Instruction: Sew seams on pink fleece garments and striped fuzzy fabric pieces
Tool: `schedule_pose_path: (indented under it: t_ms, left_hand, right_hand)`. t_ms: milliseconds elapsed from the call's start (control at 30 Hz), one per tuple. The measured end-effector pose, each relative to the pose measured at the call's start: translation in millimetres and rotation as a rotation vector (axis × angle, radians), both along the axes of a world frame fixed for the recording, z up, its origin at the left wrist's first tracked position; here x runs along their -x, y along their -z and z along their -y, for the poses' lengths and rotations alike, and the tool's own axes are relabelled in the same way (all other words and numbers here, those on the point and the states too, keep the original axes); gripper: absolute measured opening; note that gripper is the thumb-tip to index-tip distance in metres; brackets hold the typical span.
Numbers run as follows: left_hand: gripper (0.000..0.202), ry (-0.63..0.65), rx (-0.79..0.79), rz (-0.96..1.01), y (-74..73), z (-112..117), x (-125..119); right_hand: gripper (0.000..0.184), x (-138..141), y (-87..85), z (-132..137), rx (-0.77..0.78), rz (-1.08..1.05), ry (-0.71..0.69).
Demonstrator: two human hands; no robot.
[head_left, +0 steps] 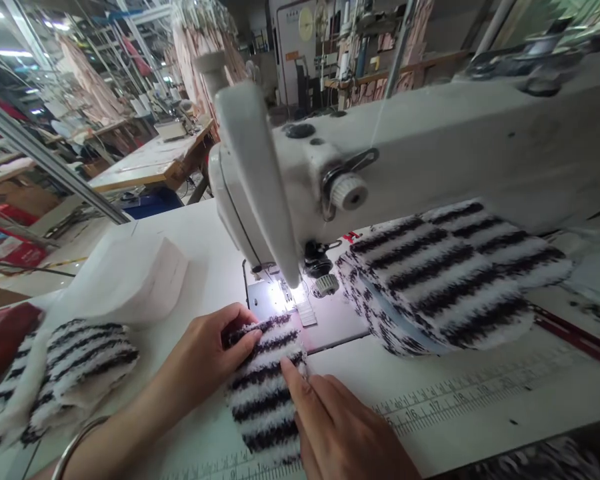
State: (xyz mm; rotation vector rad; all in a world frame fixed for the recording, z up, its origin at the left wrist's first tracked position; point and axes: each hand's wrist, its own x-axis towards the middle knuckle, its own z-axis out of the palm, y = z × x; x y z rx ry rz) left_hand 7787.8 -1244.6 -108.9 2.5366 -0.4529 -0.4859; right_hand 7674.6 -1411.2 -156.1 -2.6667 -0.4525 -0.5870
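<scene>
A small piece of black-and-white striped fleece (263, 380) lies in front of the sewing machine's needle area. My left hand (213, 347) pinches its upper left corner between thumb and fingers. Across its right side, my right hand (337, 420) rests with the index finger stretched out, its tip pressing on the pile. The other right fingers curl beside the fabric's edge. Just beyond the fleece, the lit presser foot (289, 293) and needle plate sit under the machine head (260, 173); whether the fleece reaches under the foot I cannot make out.
A stack of striped fleece pieces (445, 273) stands right of the needle, under the machine arm (455, 140). More striped pieces (87, 367) lie at left beside a white block-like bundle (130, 280). A printed ruler (430, 407) runs along the front; a dark red tool (575, 337) lies right.
</scene>
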Motion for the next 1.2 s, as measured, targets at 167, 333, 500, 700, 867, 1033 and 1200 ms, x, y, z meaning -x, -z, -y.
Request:
schedule_pose_path:
  t_ms: [167,333,500,700,867,1033,1200]
  left_hand:
    - [0.023,-0.005,0.020,0.000,2.1,0.7,1.1]
    - [0.023,0.067,-0.033,0.178,2.5,-9.1,-0.4]
    - [0.032,0.189,-0.045,0.732,-11.7,-12.2,20.4]
    - [0.036,0.444,0.015,0.788,6.3,10.8,44.6]
    - [0.040,0.443,0.050,0.752,17.1,16.7,30.3]
    - [0.041,0.465,0.052,0.721,17.7,16.5,18.1]
    - [0.029,0.310,0.097,0.664,3.0,6.3,3.2]
  right_hand:
    - [0.046,-2.1,1.0,1.5,-0.010,-0.003,0.009]
    - [0.046,-4.5,-6.3,11.4,0.020,-0.018,-0.004]
    - [0.040,-10.2,-24.1,20.7,0.123,0.049,-0.029]
    - [0.048,-22.9,3.6,14.5,0.284,0.172,-0.050]
    - [0.050,-32.9,4.8,11.4,0.280,0.215,0.007]
    - [0.051,-40.5,4.6,1.9,0.215,0.175,0.074]
    - [0.046,-41.9,-4.7,23.3,-0.054,0.073,-0.013]
